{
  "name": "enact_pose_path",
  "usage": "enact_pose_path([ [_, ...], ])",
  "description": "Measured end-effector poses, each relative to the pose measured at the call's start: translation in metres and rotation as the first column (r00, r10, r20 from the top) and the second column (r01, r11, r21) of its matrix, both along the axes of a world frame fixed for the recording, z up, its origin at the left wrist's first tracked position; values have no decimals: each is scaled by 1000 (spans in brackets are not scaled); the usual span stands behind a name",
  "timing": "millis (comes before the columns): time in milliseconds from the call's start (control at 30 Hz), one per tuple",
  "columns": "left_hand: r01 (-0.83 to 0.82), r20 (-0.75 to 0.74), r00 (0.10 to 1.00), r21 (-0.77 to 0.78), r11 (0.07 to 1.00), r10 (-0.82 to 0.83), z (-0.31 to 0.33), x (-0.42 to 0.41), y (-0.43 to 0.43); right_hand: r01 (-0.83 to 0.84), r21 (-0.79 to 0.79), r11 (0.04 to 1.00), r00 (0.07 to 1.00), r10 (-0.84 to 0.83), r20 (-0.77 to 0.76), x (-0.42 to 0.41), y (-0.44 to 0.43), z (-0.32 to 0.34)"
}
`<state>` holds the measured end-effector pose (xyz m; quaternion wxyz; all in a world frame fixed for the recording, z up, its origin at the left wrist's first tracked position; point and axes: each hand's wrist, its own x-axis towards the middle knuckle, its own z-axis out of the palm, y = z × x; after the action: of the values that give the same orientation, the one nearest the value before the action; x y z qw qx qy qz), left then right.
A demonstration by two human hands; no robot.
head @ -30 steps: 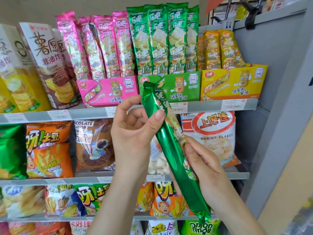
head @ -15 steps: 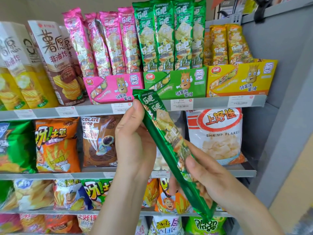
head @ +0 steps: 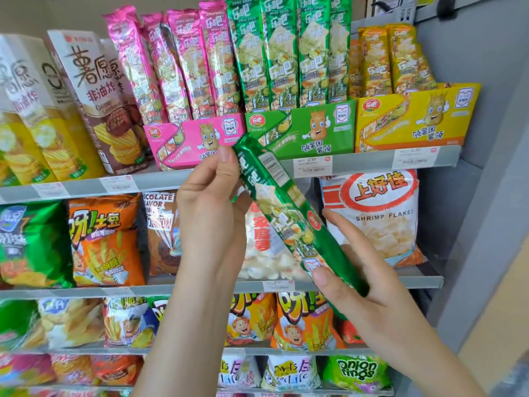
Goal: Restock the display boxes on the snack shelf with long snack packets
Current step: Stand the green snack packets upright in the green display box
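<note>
I have green packet slanted mid-frame, green display box at 12 o'clock. Left hand pinches top end, right hand grips lower half. Likely light, slick foil, brittle contents: I hold near ends, no squeezing.
</note>
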<state>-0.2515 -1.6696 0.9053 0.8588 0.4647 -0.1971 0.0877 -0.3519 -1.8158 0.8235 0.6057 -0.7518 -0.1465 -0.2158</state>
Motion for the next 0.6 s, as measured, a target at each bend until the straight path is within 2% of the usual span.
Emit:
enact_pose_path([
  [67,52,-16,998,-68,996,-53,2,3,1,-61,60,996,997,64,-49,-1,-4,-2],
  [133,110,1,994,-54,993,-110,5,5,1,-46,69,997,997,49,-54,-3,-5,-6],
  [233,160,17,987,79,984,-162,8,7,1,166,-36,986,985,-163,63,-3,-2,-7],
  [300,94,91,989,227,969,-117,9,7,2,320,-102,942,942,-306,136,-5,-4,-7],
  [367,28,164,984,277,961,-76,8,6,2,432,-138,891,896,-406,182,-6,-6,-6],
  [467,74,130,987,184,980,-99,11,3,-4,511,-153,846,845,-461,271,-10,-6,-8],
  [600,175,15,984,55,983,-177,19,4,-12,497,-103,862,835,-442,328,-11,-8,-9],
])
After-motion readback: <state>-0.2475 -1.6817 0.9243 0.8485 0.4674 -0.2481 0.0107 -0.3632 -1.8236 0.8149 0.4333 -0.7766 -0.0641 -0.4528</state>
